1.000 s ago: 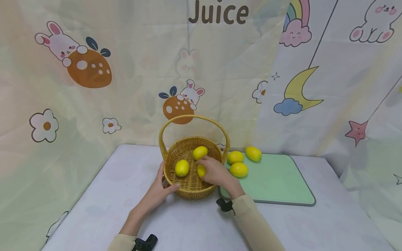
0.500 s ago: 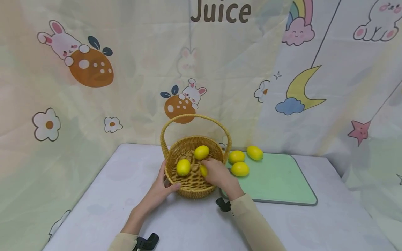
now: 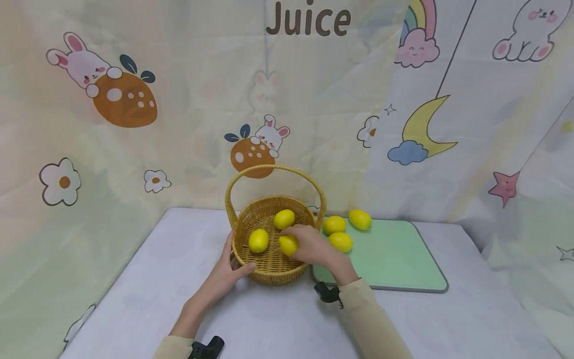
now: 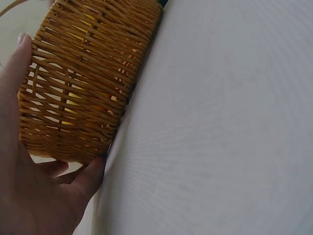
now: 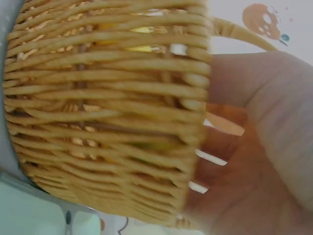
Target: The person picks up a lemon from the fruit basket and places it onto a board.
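A woven wicker basket (image 3: 271, 271) with a hoop handle stands on the white table. Two yellow lemons (image 3: 258, 240) (image 3: 284, 219) lie loose in it. My right hand (image 3: 310, 247) reaches over the basket's right rim and its fingers curl round a third lemon (image 3: 288, 245) inside. My left hand (image 3: 224, 275) grips the basket's near left wall, thumb on the front. In the left wrist view the left hand (image 4: 29, 196) clasps the basket (image 4: 83, 83). In the right wrist view the basket's wall (image 5: 107, 122) hides the fingers of my right hand (image 5: 264, 147).
A green cutting board (image 3: 394, 264) lies right of the basket with three lemons (image 3: 334, 225) (image 3: 360, 219) (image 3: 340, 242) at its far left corner. A printed cartoon curtain (image 3: 134, 124) closes off the back and sides. Bare table (image 3: 278, 324) lies in front of the basket.
The lemon under my right hand shows more now than before, with the hand slightly further right over it. My left hand stays on the basket.
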A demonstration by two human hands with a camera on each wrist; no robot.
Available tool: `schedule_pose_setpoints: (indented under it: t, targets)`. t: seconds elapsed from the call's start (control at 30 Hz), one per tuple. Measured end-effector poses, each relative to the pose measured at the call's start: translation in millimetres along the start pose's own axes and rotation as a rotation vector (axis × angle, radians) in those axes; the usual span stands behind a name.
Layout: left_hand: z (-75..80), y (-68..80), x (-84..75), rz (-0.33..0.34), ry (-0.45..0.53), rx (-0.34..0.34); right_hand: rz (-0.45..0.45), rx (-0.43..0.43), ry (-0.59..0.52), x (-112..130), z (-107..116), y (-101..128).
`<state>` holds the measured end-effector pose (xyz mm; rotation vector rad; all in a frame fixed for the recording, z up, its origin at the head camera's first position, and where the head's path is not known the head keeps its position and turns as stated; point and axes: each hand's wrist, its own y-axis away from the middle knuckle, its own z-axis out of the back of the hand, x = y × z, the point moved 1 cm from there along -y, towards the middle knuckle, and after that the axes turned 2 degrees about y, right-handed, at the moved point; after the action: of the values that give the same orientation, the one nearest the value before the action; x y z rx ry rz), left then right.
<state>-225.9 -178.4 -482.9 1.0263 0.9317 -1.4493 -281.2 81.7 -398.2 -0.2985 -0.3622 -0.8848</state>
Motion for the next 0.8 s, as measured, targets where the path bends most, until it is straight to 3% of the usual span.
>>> schedule_pose_setpoints:
  t: [0.47,0.8]
  targets:
    - [0.5,0.0,1.4,0.001,-0.010,0.000,-0.033,-0.050,-0.170,-7.4,43.5,33.5]
    - [-0.5,0.6,0.9,-0.001,-0.008,-0.002,-0.064,-0.075,-0.188,-21.6,70.6,57.3]
